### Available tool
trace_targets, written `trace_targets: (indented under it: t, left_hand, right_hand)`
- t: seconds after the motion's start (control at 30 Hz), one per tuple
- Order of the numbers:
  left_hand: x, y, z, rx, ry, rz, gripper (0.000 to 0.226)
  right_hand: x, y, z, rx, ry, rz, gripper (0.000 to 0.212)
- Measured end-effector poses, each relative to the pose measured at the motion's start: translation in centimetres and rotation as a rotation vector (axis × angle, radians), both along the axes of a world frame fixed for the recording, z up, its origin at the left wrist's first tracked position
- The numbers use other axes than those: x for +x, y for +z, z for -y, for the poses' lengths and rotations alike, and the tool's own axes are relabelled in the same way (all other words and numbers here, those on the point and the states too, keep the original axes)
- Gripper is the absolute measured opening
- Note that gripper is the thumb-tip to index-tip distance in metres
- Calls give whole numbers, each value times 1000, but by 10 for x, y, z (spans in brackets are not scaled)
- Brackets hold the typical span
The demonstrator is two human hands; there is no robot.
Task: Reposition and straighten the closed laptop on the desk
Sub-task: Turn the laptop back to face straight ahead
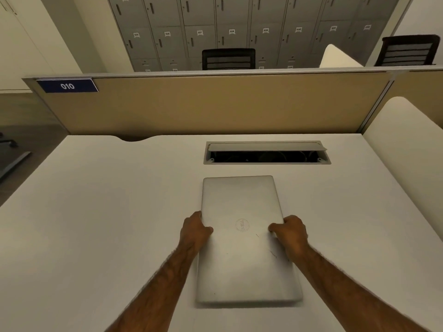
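A closed silver laptop lies flat on the white desk, its long sides running away from me and a round logo in the middle of the lid. My left hand grips its left long edge, thumb on the lid. On the opposite long edge, my right hand holds it the same way. Both forearms reach in from the bottom of the frame. The laptop's far short edge sits a little short of the cable tray.
An open cable tray is sunk into the desk just beyond the laptop. A tan partition with a blue "010" label closes the back. A white side panel borders the right. Lockers and black chairs stand beyond.
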State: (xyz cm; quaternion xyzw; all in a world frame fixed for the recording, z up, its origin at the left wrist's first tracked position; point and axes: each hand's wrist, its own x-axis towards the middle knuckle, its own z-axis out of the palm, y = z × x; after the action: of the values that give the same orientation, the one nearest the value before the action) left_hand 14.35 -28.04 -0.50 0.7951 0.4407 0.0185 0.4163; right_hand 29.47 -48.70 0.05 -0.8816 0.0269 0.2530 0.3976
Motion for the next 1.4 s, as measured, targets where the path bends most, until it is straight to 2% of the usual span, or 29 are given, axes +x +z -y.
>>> trace_targets:
  t: [0.37,0.63,0.73,0.83,0.97,1.03,1.13,1.23,1.4]
  left_hand:
    - [-7,5,32,-77,160,-51,54]
    - [1,10,65,-133,276,-45,57]
    - [-3,8,62,-145,275,-45,55]
    - [-7,6,54,-116,248,-79,58]
    - [4,10,31,112,179,-173,81]
    - [14,13,12,208,94,-176,91]
    - [26,13,-19,319,-44,-203,95]
    - [32,10,-46,424,-134,-269,101]
    - [44,9,-65,338,-262,-239,102]
  right_hand:
    - [38,15,-26,-24,66,6,28]
    - [64,20,-42,-55,109,-8,43]
    - [57,20,-40,-58,112,15,37]
    - [44,21,-33,-29,76,56,24]
    - [21,23,-3,-80,-49,128,50]
    - [5,19,20,-151,-90,185,51]
    - [-16,12,52,-223,-151,228,52]
    - [-28,9,73,-206,-214,176,62]
    - [-53,3,82,-15,-364,-33,70]
